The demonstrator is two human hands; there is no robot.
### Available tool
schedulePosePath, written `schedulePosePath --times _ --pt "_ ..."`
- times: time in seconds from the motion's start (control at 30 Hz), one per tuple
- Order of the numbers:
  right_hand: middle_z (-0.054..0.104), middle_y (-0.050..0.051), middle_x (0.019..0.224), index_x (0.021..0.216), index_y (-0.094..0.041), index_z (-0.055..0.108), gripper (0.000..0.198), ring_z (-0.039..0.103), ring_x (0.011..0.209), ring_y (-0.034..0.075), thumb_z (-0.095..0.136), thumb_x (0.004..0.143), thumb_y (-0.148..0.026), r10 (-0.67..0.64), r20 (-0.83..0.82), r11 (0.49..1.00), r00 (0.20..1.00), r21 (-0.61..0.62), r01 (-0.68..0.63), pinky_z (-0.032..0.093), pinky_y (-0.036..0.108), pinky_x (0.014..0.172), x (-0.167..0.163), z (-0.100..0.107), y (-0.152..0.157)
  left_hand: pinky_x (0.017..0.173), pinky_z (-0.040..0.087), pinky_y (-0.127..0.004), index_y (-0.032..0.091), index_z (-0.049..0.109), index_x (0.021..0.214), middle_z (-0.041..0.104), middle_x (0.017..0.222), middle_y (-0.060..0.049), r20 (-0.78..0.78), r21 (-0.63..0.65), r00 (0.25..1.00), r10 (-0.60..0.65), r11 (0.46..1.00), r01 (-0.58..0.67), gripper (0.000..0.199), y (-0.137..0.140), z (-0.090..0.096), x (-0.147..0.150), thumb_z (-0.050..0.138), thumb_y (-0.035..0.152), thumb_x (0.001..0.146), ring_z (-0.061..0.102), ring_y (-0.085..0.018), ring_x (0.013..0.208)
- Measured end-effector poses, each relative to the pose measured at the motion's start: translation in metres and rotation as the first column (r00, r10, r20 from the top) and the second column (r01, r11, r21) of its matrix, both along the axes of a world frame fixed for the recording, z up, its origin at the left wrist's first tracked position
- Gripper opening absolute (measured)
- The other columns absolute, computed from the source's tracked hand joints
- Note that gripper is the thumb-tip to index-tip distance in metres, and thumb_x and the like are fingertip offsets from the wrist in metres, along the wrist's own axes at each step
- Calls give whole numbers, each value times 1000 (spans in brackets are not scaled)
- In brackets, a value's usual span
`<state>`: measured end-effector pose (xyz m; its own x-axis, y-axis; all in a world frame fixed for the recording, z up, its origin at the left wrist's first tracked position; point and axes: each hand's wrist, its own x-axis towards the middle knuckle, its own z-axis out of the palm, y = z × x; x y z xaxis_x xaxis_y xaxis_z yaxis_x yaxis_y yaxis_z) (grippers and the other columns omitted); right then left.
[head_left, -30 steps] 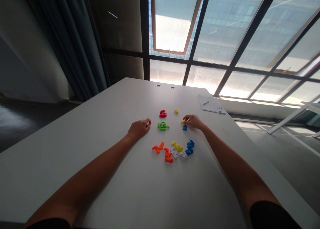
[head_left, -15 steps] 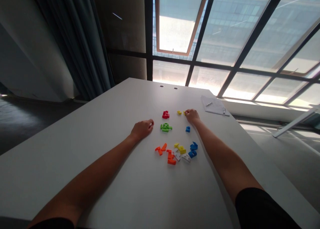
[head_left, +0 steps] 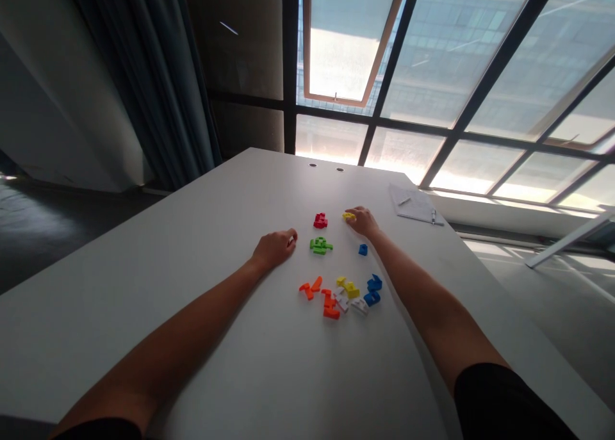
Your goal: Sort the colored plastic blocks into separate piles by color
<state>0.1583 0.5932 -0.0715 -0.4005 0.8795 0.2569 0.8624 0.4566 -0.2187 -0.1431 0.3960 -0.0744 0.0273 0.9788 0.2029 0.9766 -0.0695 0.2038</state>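
My right hand [head_left: 364, 222] rests at the far side of the pieces, its fingers closed on a small yellow plastic piece [head_left: 349, 216]. Whether that is one piece or two touching is too small to tell. Beside the green pieces [head_left: 320, 245], my left hand [head_left: 275, 248] lies on the table with curled fingers and nothing visible in them. A red cluster [head_left: 320, 220] sits beyond the green ones. Nearer my right wrist is a single blue piece [head_left: 363, 250].
Closer to me on the white table [head_left: 230, 376] lie loose orange pieces [head_left: 330, 304], yellow pieces [head_left: 352, 290], white pieces [head_left: 359, 305] and blue pieces [head_left: 372, 298]. Paper [head_left: 413, 203] with pens is at the right edge. Windows stand beyond the table.
My right hand has moved slightly left, bringing its yellow piece up to the other yellow piece. My left hand stays in place. The view has shifted slightly.
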Motion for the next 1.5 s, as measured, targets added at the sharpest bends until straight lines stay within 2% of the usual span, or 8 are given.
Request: schedulePosePath --times 0.43,0.53,0.6,0.77,0.9,1.1,1.27,1.5 --pt "70 14 129 134 -22 74 41 70 109 25 61 96 -16 -49 26 999 998 -5 49 51 30 102 0 10 -29 74 52 -32 29 70 111 78 97 -6 -6 14 1000 -2 1000 2 23 1 -2 -1 51 32 97 74 -26 87" --pt "74 11 123 123 -21 78 33 71 106 23 61 96 -17 -19 -5 1000 1000 -11 19 52 30 100 12 22 -41 74 52 -32 29 70 110 78 97 -6 -2 17 1000 -8 1000 8 23 0 -1 0 51 32 97 74 -26 86" --pt "78 6 111 110 -22 81 23 72 98 21 63 96 -20 69 7 992 998 -103 -68 53 29 95 26 29 -51 74 52 -32 29 70 111 79 97 -6 -2 16 1000 -11 1000 11 24 0 0 0 51 32 97 74 -26 87" --pt "78 4 101 100 -27 83 15 72 86 19 76 87 -28 324 4 893 946 -332 -305 55 31 90 58 35 -88 76 52 -32 29 71 113 79 101 -6 -11 10 1000 4 1000 -3 26 1 0 1 50 33 98 74 -26 88" --pt "76 7 111 109 -25 83 26 72 94 22 76 84 -28 371 -67 850 926 -377 -368 56 34 91 69 38 -121 76 53 -33 30 71 114 79 102 -7 -11 20 1000 3 1000 -2 27 2 -2 0 49 34 98 74 -27 88" --pt "72 7 132 130 -28 77 43 67 115 27 73 89 -40 437 -278 681 855 -519 -517 55 40 101 82 53 -155 74 51 -32 29 71 112 79 99 -7 -27 26 1000 3 1000 -3 26 0 -1 0 49 34 98 74 -27 88" --pt "71 10 134 130 -29 76 45 66 118 30 72 92 -54 420 -240 748 875 -455 -484 54 45 103 99 56 -168 74 51 -31 28 70 112 79 100 -7 -26 19 1000 8 1000 -7 26 -1 2 2 50 34 98 74 -25 89" --pt "71 10 134 137 -30 72 45 64 124 30 64 99 -53 455 -212 735 865 -458 -500 50 46 109 117 55 -183 72 51 -32 29 71 110 78 97 -6 -7 34 1000 -1 999 1 25 0 0 0 50 34 96 73 -26 86"
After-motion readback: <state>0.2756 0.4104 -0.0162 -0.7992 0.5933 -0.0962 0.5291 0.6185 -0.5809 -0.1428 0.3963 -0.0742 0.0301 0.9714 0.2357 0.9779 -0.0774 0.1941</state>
